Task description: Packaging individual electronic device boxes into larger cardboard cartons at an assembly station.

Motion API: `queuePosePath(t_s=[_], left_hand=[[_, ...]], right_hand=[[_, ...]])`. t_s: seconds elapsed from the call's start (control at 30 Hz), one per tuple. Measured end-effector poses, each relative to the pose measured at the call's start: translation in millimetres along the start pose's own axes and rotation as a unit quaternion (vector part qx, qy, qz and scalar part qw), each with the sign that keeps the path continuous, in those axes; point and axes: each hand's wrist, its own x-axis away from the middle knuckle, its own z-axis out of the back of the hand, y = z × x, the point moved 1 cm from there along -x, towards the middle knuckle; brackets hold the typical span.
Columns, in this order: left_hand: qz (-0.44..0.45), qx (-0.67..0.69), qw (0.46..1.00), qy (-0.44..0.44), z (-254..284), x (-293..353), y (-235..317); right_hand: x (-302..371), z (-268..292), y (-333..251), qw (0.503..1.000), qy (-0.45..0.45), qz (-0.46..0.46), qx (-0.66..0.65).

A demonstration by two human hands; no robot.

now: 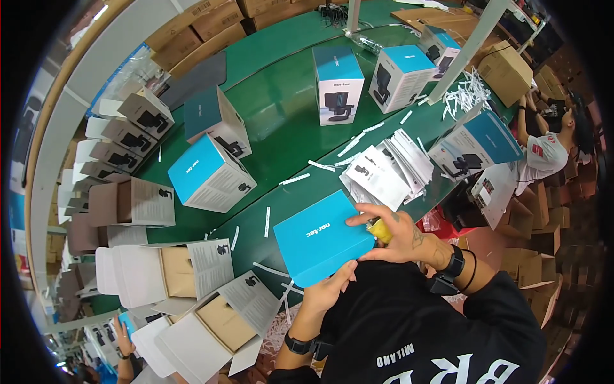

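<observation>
In front of my body is a white product box with a blue lid face (320, 240), tilted with the blue face up. My left hand (329, 289) is closed on its near lower edge, thumb along the side. My right hand (396, 235) grips the box's right end, index finger on the blue face. A small yellow thing (380, 230), perhaps a roll, sits in the right palm, partly covered by the fingers. Just beyond the box lies a spread pile of printed leaflets (377, 176) on the green table (275, 121).
Closed blue-topped boxes (211, 173) stand across the table, more (338, 86) further back. Open white boxes (195, 269) line the left side. Paper strips (267, 222) are scattered about. A metal post (470, 48) rises at the right, and a co-worker (550, 153) is beyond it.
</observation>
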Motion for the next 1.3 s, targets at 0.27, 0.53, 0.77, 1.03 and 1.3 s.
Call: queuePosePath(t_s=[0.27,0.53,0.77,1.03,1.3], left_hand=[[-0.12,-0.216,0.969,-0.02,7,40,20],[-0.327,-0.551,0.752,0.154,46,18,49],[-0.26,-0.423,0.864,0.086,58,5,15],[-0.212,-0.333,0.914,0.093,67,10,15],[-0.186,-0.358,0.915,0.009,80,18,11]], right_hand=[[6,-15,2,0.975,0.052,-0.119,-0.183],[21,-31,15,0.985,0.072,-0.096,-0.123],[19,-29,13,0.985,0.065,-0.112,-0.113],[27,-30,13,0.991,0.081,-0.048,-0.092],[41,-28,30,0.996,0.041,0.077,0.034]])
